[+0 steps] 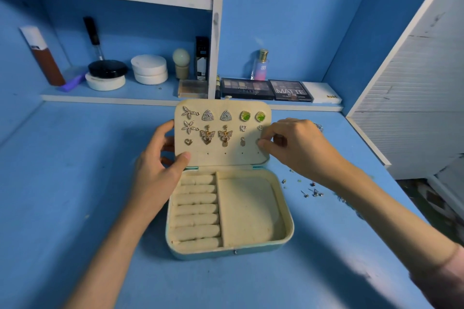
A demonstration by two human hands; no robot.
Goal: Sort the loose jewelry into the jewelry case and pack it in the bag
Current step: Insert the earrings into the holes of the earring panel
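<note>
Right hand [298,145] is held curled at the right edge of the lid [216,158], thumb and forefinger tips closed over the last hole of the third row; what is pinched there is too small to be told. Left hand [160,158] grips the opposite edge, thumb in front, so the jewelry case [231,249] is propped open between both hands. Loose studs [312,192] lie flat beside the right forearm, nearward of that hand, which is judged the closer one.
</note>
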